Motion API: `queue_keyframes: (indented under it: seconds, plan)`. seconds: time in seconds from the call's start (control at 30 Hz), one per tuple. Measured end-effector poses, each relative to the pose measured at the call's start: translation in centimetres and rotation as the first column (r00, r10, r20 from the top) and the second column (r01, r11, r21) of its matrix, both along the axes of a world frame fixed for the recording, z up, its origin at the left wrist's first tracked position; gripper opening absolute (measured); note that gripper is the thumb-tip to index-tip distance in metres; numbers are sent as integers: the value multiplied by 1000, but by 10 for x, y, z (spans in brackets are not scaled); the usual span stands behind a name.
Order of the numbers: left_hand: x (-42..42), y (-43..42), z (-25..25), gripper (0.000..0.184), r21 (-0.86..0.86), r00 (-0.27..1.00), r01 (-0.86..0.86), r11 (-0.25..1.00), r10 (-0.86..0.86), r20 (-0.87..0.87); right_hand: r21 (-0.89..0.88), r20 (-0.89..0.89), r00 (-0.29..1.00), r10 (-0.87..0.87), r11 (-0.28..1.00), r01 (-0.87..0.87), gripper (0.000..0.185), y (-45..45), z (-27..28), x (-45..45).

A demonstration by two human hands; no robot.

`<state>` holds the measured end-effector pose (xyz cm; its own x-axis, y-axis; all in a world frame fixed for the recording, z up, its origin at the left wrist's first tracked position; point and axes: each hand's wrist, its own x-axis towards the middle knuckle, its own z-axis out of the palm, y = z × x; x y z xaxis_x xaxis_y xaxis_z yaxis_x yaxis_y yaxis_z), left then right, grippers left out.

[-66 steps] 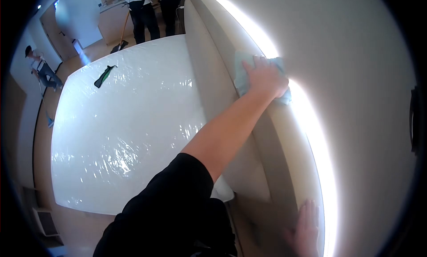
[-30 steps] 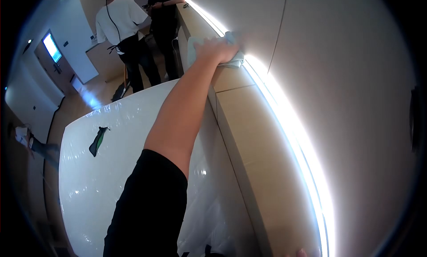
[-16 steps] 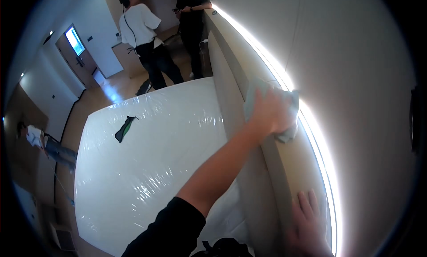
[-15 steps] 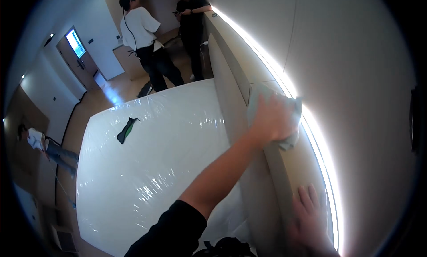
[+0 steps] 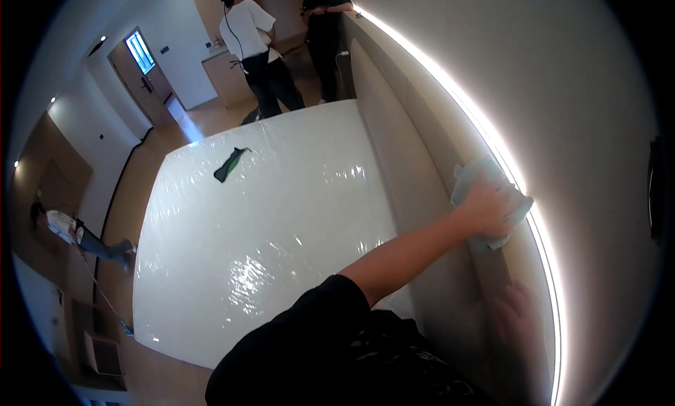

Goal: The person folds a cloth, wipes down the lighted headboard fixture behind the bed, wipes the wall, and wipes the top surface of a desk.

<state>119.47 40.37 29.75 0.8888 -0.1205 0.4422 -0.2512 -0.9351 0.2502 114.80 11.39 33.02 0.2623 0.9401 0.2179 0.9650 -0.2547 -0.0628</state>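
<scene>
My left hand (image 5: pixel 486 205) presses a pale grey-green cloth (image 5: pixel 522 210) onto the top ledge of the headboard (image 5: pixel 467 149), its fingers spread over the bunched fabric. One edge of the cloth reaches the bright light strip (image 5: pixel 545 246) along the wall. Lower on the same ledge is my right hand (image 5: pixel 517 314), blurred, with fingers loosely apart and nothing seen in it. A mattress (image 5: pixel 281 195) wrapped in clear plastic lies beside the headboard. On it rests a dark and green pouch-like item (image 5: pixel 229 165).
Two people stand past the mattress's far end, one in a white shirt (image 5: pixel 246 30), one in black (image 5: pixel 325 26). At the left another person (image 5: pixel 63 227) holds a long-handled floor tool (image 5: pixel 105 297). The wall (image 5: pixel 598 160) curves along my right.
The view has shifted, so the room sits differently in it. My left hand and the cloth appear farther right and lower, nearer my right hand. The cloth stays in my left hand.
</scene>
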Motion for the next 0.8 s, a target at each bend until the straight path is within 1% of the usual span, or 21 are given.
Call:
queue_keyframes:
  seconds: [0.03,0.1,0.13,0.2,0.27,0.33,0.37,0.4,0.43,0.5,0.53,0.67,0.8]
  plan:
    - [-10,-24,5,64,5,999,8,1000,-7,-47,-57,33,998,-62,996,64,47,-37,1,-13]
    - [-26,-70,17,65,34,990,29,999,-24,-141,-87,-64,949,-309,949,303,64,-121,-4,-45]
    - [-32,-95,16,65,44,988,68,997,-61,-141,-108,-114,897,-427,903,416,72,-149,0,-61]
    - [-49,-152,6,65,59,981,140,988,-130,-145,-208,-74,891,-448,881,426,79,-189,14,-82]
    - [-75,-207,4,65,34,960,249,968,-242,-137,-304,-36,886,-463,849,432,87,-214,26,-98]
    - [-99,-253,6,66,16,936,328,944,-323,-142,-262,-52,889,-454,866,427,85,-221,20,-96]
    - [-107,-265,11,66,-15,932,315,949,-312,-182,-240,-56,892,-448,874,423,85,-221,15,-91]
    - [-114,-272,18,66,-44,929,297,954,-299,-218,-213,-68,919,-389,906,367,84,-226,10,-83]
    - [-119,-278,24,66,-73,925,274,959,-284,-252,-215,-86,915,-394,904,369,84,-228,14,-83]
    - [-120,-284,24,66,-39,953,226,973,-229,-200,-217,-127,908,-399,904,367,85,-224,21,-88]
    - [-120,-286,22,65,-19,961,205,979,-205,-183,-193,-115,919,-377,916,352,86,-227,20,-87]
    - [-118,-298,21,65,34,978,110,993,-102,-180,-142,-122,923,-365,927,348,85,-235,14,-86]
    - [-114,-302,21,65,60,982,53,997,-41,-184,-110,-132,926,-355,933,342,83,-237,13,-84]
